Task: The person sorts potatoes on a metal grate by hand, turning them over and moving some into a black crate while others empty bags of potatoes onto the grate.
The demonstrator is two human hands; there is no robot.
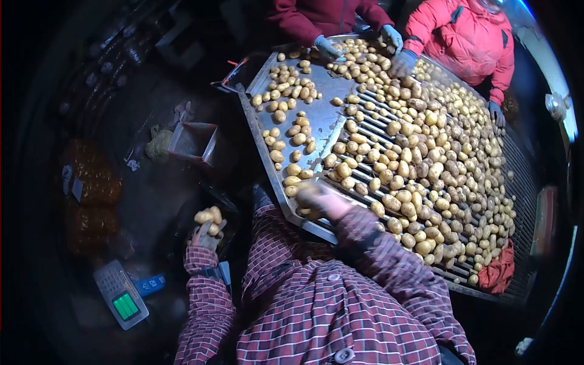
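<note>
My left hand (205,239), gloved, is out to the left of my body over a dark area and closes around several potatoes (208,216). My right hand (317,199) is smeared by motion at the near edge of the sorting table (333,129). Next to it lie several loose potatoes (292,180) on the smooth metal sheet. Its fingers do not show clearly, so I cannot make out whether it holds anything. A large heap of potatoes (435,170) spreads over the slatted part on the right.
Across the table, a person in a dark red top (331,18) and a person in a red padded jacket (462,39) have gloved hands near the potatoes. A red cloth (499,271) lies at the right corner. On the left are a box (193,141), filled sacks (91,182) and a digital scale display (121,295).
</note>
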